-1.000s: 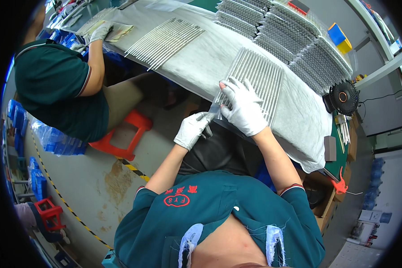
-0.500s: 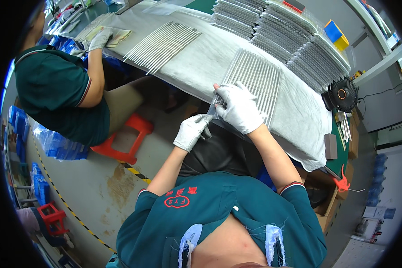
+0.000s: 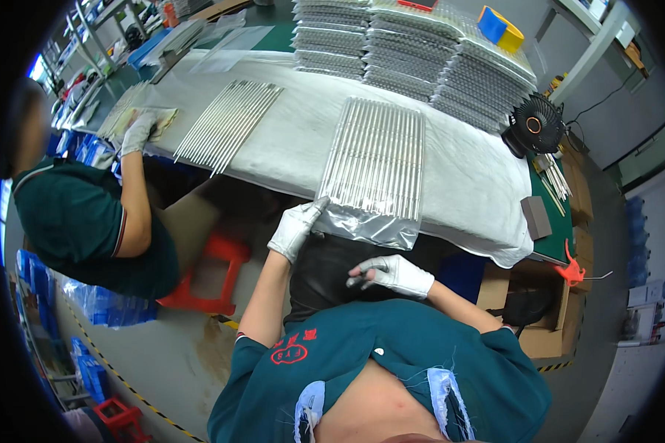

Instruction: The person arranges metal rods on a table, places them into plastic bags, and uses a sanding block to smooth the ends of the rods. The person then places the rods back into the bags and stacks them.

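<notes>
A clear plastic bag (image 3: 369, 225) lies on the white-covered table, its empty end hanging over the near edge. Inside it, a row of thin silvery metal rods (image 3: 373, 159) lies side by side. My left hand (image 3: 294, 230), in a white glove, pinches the bag's near left corner between thumb and fingers. My right hand (image 3: 400, 275), gloved with some fingertips bare, hovers over my lap below the bag. Its fingers are loosely bent and apart, with nothing visible in them.
A second row of rods (image 3: 229, 125) lies to the left. Tall stacks of bagged rods (image 3: 410, 55) stand behind, with a tape roll (image 3: 501, 29) on top. At the right are a black fan (image 3: 536, 125), a grey block (image 3: 536, 217) and a red air gun (image 3: 571, 272). A co-worker (image 3: 89, 229) sits left.
My right hand has left the bag and drawn back toward my lap. My left hand has come up to the bag's corner. The view has shifted, and the bag's loose end now shows.
</notes>
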Tool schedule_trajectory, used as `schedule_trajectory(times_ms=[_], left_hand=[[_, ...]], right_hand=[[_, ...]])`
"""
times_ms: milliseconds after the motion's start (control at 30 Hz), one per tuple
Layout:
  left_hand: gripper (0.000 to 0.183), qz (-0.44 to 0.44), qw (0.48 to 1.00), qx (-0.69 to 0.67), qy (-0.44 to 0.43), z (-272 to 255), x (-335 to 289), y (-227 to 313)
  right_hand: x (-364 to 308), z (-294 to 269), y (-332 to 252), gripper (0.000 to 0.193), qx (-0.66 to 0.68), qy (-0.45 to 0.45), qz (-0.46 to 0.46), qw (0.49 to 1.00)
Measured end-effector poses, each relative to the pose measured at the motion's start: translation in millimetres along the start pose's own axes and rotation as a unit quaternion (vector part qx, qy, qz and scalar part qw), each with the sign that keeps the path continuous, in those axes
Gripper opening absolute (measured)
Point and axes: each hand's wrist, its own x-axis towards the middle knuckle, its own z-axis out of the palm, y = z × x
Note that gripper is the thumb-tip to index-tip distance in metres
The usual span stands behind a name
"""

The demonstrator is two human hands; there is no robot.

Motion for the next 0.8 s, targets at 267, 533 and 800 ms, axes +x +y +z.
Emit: schedule_trajectory(times_ms=[267, 533, 800], left_hand=[[0.038, -0.013, 1.0, -0.017, 0.022, 8.5, 9.7, 1.5], [0.036, -0.004, 1.0, -0.013, 0.026, 0.7, -0.7, -1.4], [0.038, -0.034, 0.999, 0.028, 0.031, -10.1, -30.6, 1.1]], right_hand=[[-23.0, -38.6, 30.1, 0.113, 0.197, 0.137, -0.016, 0.971], [-17.3, -29.7, -5.4, 0.037, 0.156, 0.243, -0.024, 0.957], [-35.8, -27.3, 5.3, 0.039, 0.147, 0.191, -0.037, 0.97]])
